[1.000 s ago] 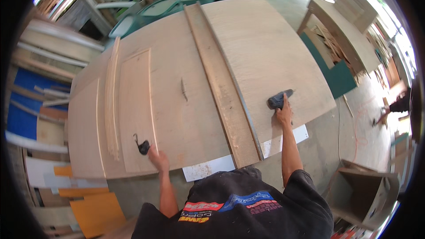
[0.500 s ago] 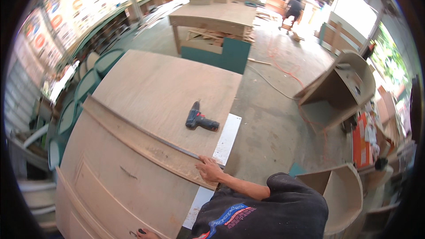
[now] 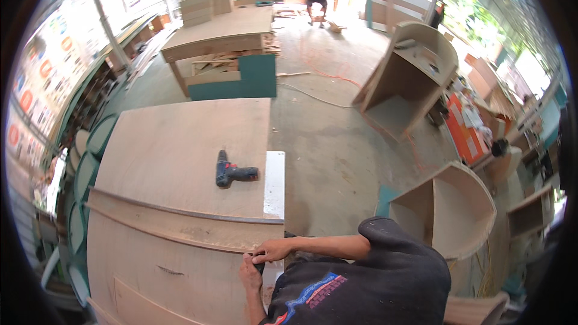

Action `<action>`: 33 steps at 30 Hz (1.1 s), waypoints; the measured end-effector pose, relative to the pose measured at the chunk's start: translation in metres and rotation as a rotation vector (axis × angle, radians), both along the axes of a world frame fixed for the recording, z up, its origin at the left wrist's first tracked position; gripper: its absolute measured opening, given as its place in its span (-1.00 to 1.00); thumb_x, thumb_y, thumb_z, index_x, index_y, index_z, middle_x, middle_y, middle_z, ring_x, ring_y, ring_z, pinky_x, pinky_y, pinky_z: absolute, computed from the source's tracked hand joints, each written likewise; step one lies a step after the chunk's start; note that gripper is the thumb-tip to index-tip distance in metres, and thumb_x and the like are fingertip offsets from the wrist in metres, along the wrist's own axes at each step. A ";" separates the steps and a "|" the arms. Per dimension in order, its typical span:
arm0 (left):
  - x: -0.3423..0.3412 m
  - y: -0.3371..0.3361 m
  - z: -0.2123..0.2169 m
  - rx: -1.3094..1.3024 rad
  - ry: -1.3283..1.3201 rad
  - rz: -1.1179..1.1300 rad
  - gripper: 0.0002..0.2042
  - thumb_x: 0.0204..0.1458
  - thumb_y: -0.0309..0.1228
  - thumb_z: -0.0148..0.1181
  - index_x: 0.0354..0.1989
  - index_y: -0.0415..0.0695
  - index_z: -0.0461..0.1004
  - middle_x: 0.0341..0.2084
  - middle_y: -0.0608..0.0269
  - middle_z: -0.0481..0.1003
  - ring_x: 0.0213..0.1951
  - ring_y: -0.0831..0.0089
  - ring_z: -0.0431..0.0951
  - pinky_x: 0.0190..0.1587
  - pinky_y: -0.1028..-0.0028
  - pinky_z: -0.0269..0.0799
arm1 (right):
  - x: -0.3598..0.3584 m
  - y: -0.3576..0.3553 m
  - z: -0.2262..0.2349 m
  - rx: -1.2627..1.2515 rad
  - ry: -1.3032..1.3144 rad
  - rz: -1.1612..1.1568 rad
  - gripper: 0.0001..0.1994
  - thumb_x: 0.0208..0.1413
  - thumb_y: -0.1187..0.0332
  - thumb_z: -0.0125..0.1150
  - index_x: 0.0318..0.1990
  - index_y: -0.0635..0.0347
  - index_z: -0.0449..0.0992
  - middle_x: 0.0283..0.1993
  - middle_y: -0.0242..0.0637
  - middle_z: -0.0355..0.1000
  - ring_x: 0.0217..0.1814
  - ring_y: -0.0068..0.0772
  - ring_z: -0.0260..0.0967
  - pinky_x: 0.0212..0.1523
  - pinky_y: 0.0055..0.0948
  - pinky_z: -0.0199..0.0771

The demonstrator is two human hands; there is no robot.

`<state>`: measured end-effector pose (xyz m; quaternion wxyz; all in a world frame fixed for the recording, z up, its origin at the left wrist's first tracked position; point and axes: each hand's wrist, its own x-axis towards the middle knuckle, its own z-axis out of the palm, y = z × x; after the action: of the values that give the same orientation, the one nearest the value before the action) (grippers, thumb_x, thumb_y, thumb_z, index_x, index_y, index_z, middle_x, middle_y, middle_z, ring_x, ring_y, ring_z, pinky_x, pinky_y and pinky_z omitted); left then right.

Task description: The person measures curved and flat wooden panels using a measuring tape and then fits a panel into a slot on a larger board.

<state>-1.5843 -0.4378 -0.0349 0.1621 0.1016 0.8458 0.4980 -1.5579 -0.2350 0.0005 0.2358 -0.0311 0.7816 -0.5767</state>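
My left hand (image 3: pixel 250 274) and my right hand (image 3: pixel 272 250) meet at the right edge of the wooden panel (image 3: pixel 174 138). Between them is a small black object (image 3: pixel 259 266), mostly covered by my fingers; its kind cannot be made out. The left hand is closed around it, and the fingers of the right pinch at its upper end. Just beyond my hands, a long wooden strip (image 3: pixel 174 225) with a raised dark edge lies across the panel. A black cordless drill (image 3: pixel 232 172) rests on its side farther up the panel.
A white board (image 3: pixel 274 186) sticks out at the panel's right edge. Ahead stands a wooden worktable (image 3: pixel 217 31) with stacked boards. Curved cabinets (image 3: pixel 409 75) stand on the right, and an orange cable (image 3: pixel 325 74) crosses the floor. A person (image 3: pixel 316 5) bends down far off.
My left hand has come up from the lower edge with the black object to meet my right hand. The right hand has left the strip's end. The view has swung right.
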 end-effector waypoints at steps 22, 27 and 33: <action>-0.014 -0.166 -0.034 -0.238 0.001 -0.075 -0.74 0.09 -0.32 0.30 -0.42 -0.32 0.52 -0.59 0.22 0.48 -0.45 0.44 0.44 -0.30 0.35 0.39 | -0.029 0.069 -0.010 -0.284 -0.095 -0.778 -0.77 0.13 0.22 0.38 -0.32 0.20 0.55 -0.46 -0.41 0.44 -0.55 -0.63 0.33 -0.58 -0.54 0.40; -0.016 -0.217 -0.043 -0.315 0.090 0.012 -0.77 0.11 -0.36 0.28 -0.41 -0.32 0.52 -0.59 0.22 0.48 -0.46 0.44 0.43 -0.33 0.34 0.38 | -0.046 0.045 -0.030 -0.033 0.086 -0.717 -0.58 0.18 0.00 0.33 -0.20 0.25 0.56 -0.39 -0.28 0.49 -0.35 -0.46 0.43 -0.30 -0.37 0.51; -0.013 -0.268 -0.048 -0.392 -0.009 0.185 -0.79 0.12 -0.41 0.28 -0.45 -0.32 0.53 -0.63 0.28 0.45 -0.51 0.51 0.40 -0.41 0.42 0.35 | -0.047 0.048 -0.040 0.484 0.249 -0.599 -0.53 0.25 0.00 0.21 0.05 0.25 0.46 0.12 -0.03 0.42 0.16 -0.05 0.37 0.18 -0.12 0.40</action>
<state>-1.5976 -0.7056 -0.0826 0.1363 -0.0120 0.9314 0.3373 -1.6054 -0.1868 -0.0396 -0.0386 0.1850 0.8919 -0.4110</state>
